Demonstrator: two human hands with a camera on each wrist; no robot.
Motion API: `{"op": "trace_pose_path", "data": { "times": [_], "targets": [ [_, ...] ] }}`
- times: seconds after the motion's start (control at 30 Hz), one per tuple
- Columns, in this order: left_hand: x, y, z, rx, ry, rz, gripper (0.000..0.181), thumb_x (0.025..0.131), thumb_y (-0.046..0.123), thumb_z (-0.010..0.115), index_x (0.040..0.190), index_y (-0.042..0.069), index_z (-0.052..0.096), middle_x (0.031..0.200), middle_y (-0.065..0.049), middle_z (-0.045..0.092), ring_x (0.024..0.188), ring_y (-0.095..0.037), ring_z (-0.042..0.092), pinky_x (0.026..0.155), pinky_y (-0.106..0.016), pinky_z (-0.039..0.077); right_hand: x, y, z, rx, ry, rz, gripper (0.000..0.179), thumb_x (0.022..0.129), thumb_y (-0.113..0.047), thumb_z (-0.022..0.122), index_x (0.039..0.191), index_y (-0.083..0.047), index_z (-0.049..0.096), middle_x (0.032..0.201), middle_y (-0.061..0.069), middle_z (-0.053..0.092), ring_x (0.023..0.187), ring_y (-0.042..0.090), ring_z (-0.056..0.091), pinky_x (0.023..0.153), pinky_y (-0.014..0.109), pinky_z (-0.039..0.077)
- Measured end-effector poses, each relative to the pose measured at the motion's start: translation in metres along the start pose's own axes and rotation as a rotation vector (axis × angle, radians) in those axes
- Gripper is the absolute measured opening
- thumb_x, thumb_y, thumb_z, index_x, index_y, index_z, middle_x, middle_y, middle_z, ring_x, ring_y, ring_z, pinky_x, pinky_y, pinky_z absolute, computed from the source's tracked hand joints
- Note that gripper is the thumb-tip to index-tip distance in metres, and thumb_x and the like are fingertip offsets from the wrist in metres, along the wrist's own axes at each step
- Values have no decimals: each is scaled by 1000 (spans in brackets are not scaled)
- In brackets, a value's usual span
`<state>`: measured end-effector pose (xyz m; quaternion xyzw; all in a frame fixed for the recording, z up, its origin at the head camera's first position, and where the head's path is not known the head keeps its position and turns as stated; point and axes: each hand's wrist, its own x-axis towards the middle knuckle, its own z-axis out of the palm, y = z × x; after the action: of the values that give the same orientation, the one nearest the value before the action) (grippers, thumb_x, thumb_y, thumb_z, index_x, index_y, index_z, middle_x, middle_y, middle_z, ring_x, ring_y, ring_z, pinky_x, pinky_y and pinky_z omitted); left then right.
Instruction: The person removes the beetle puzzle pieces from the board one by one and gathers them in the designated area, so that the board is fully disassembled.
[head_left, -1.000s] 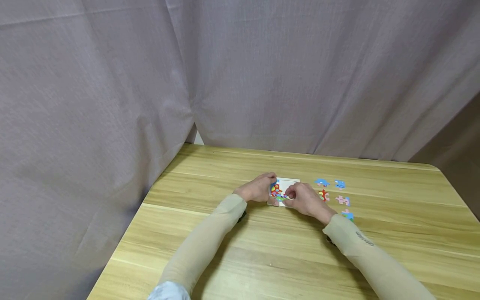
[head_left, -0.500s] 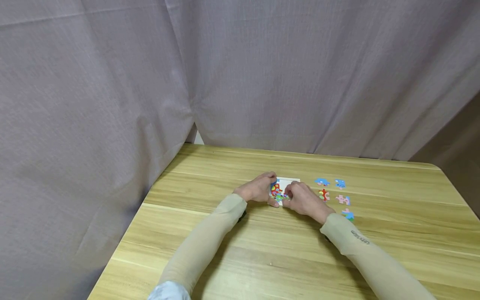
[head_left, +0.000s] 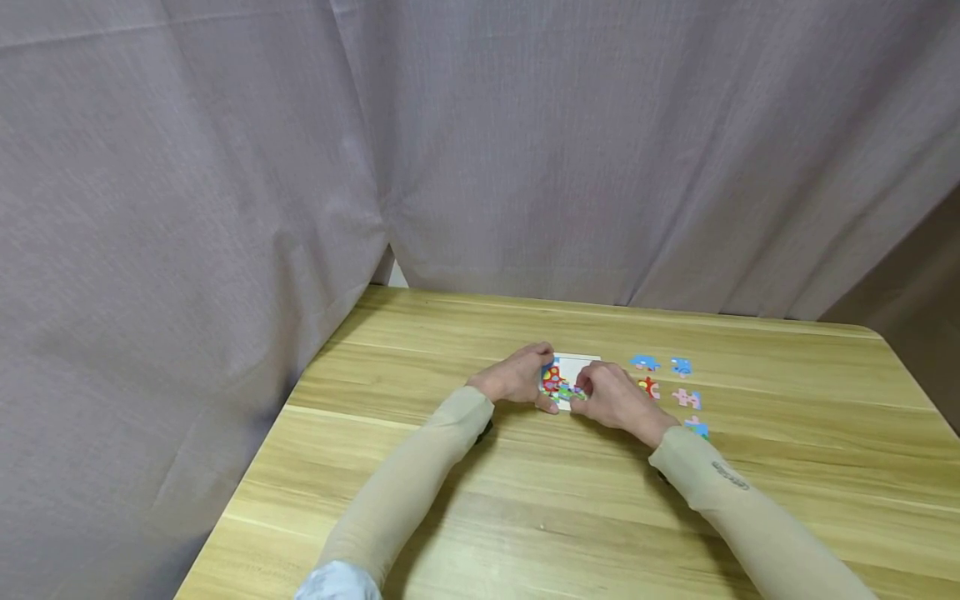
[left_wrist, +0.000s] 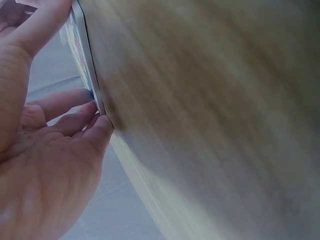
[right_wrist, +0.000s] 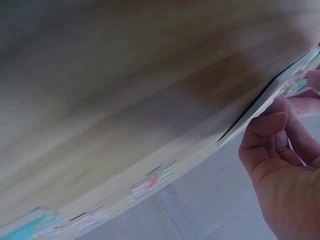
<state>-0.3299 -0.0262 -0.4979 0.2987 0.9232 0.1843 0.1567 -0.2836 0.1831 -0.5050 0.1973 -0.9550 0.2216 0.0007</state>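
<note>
A small white puzzle tray (head_left: 576,357) lies flat on the table, with a red, yellow-spotted part of a picture (head_left: 552,379) along its left side. My left hand (head_left: 517,377) grips the tray's left edge, thumb at the near corner and fingers at the far one; the left wrist view shows those fingers (left_wrist: 97,127) against the rim. Over the tray's near right part, my right hand (head_left: 618,400) pinches a green and purple puzzle piece (head_left: 573,392) between thumb and fingers. In the right wrist view my right hand (right_wrist: 285,165) partly hides the tray (right_wrist: 270,95).
Several loose puzzle pieces lie right of the tray: two blue ones (head_left: 644,362) (head_left: 681,366) at the back, a red one (head_left: 649,387), a pink one (head_left: 686,399) and a blue-green one (head_left: 696,427). A grey curtain (head_left: 510,167) hangs behind the wooden table (head_left: 487,517).
My right hand has shifted slightly left, then back right, over the tray's near side. More of the green piece shows beside its fingertips. My left hand stays in place at the tray.
</note>
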Motion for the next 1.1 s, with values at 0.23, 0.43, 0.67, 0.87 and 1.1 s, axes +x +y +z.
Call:
{"op": "trace_pose_path", "data": {
  "times": [0.23, 0.43, 0.67, 0.87, 1.1],
  "targets": [
    [0, 2, -1, 2, 0, -11, 101, 88, 41, 94, 166, 2, 43, 176, -4, 39, 164, -23, 38, 136, -32, 35, -10, 7, -5, 19, 34, -33, 18, 86, -15, 83, 92, 0, 74, 83, 6, 69, 71, 13, 58, 63, 24, 48],
    [0, 3, -1, 7, 1, -17, 101, 87, 41, 94, 166, 2, 43, 175, -4, 40, 163, -22, 39, 135, -31, 36, -19, 16, -10, 20, 66, -78, 17, 85, -13, 85, 89, -1, 74, 79, 3, 67, 69, 10, 55, 61, 21, 44],
    [1, 2, -1, 36, -1, -10, 99, 88, 42, 94, 165, 3, 45, 172, -3, 42, 162, -22, 41, 134, -31, 37, -29, 24, -19, -6, 79, -78, 16, 82, -12, 86, 82, -7, 70, 76, -1, 60, 72, 12, 50, 63, 22, 40],
    [1, 2, 0, 33, -12, -19, 103, 88, 43, 93, 167, 3, 41, 174, -2, 40, 164, -22, 37, 135, -31, 36, -41, 32, -24, -35, 103, -91, 13, 80, -12, 84, 84, -9, 73, 78, -2, 61, 77, 11, 51, 66, 24, 43],
    [1, 2, 1, 46, -11, -14, 101, 88, 43, 93, 166, 4, 44, 172, -2, 42, 163, -22, 39, 135, -31, 36, -55, 41, -29, -24, 102, -75, 14, 81, -12, 84, 90, -6, 76, 82, -2, 67, 75, 8, 56, 65, 23, 49]
  ]
}}
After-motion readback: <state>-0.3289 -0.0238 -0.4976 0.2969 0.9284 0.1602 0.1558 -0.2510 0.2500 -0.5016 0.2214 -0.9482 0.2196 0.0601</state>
